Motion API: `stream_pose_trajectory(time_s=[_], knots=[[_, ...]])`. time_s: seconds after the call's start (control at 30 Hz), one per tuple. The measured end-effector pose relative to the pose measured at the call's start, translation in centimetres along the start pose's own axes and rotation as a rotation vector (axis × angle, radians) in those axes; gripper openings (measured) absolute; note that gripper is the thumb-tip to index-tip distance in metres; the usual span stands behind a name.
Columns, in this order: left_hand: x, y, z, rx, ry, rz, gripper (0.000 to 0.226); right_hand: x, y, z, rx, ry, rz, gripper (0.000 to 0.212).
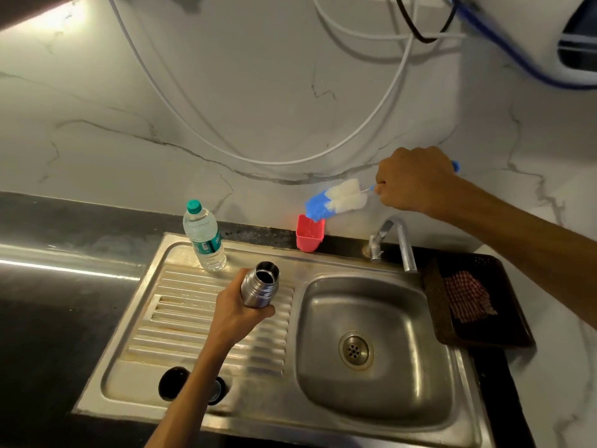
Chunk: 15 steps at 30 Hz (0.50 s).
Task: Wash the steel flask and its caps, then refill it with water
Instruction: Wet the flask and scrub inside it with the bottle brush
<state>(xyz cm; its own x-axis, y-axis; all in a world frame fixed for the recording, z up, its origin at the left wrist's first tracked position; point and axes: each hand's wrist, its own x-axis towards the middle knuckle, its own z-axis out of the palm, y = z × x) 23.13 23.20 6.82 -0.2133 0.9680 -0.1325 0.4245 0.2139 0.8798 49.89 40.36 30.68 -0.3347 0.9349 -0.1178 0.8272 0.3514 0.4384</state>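
I hold the open cylindrical steel flask (pixel 259 285) in my left hand (pixel 237 313), fingers wrapped round its lower body, its uncapped mouth tilted up and away over the ribbed drainboard (pixel 181 321) of the stainless steel sink (pixel 371 337). My right hand (pixel 415 182) is clenched on the thin handle of a blue-and-white bristle bottle brush (pixel 336 200), whose blue tip hangs just above a small red plastic holder (pixel 309 233) at the sink's rear edge. I judge the flask rigid, light while empty, and likely slippery once wet; the mid-body grasp suits it, leaving the neck free for the brush. The brush head looks soft, its wire stem springy. Two dark round caps (pixel 174 381) lie at the near end of the drainboard, partly hidden by my left forearm. A clear plastic water bottle with a green cap (pixel 204 236) stands upright at the drainboard's far corner. A curved steel tap (pixel 399 239) overhangs the dry basin. To the right, a checked red cloth (pixel 468 297) rests on a dark tray (pixel 510 321). The bench (pixel 48 286) is dark stone, the wall white marble-patterned, with white hoses (pixel 290 161) looping across it.
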Motion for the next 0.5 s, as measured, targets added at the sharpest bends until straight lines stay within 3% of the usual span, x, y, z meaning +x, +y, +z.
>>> stream_pose_trajectory(time_s=[0.3,0.4,0.5], knots=[[1.8,1.0,5.7,-0.032,-0.058,-0.057,0.064,-9.5,6.8,-4.2,0.314,-0.019,0.017,0.031],[2.5,2.0,7.0,-0.032,-0.053,-0.033,0.061,-12.3,9.2,-5.2,0.401,-0.030,0.035,0.041],[3.0,2.8,8.0,-0.011,-0.053,0.026,0.061,-14.1,11.1,-4.8,0.475,-0.029,0.080,0.027]])
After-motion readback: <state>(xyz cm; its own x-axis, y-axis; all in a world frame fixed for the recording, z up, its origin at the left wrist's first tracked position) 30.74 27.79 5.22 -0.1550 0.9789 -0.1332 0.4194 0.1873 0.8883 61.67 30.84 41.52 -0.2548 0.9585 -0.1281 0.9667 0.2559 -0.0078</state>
